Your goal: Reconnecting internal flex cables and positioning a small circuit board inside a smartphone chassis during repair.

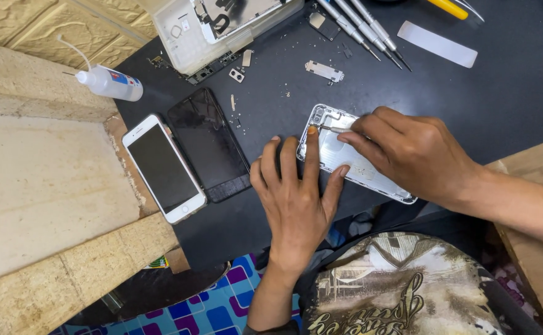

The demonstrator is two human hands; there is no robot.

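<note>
The left hand (296, 198) lies flat, fingers spread, pressing the silver phone shell (346, 155) onto the dark tabletop (501, 93). The right hand (414, 152), at 3 o'clock of the shell, pinches a thin metal tool (332, 129) at the shell's upper corner. 2 phones (184, 158) lie at 9 o'clock; 3 screwdrivers (364, 28) at 12 o'clock.

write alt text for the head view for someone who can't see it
Seen from above, a person's left hand pins an opened silver phone housing to a dark work mat while the right hand works a thin metal tool into its top corner. A white-framed phone, a loose black screen, screwdrivers and small metal parts lie around.
</note>
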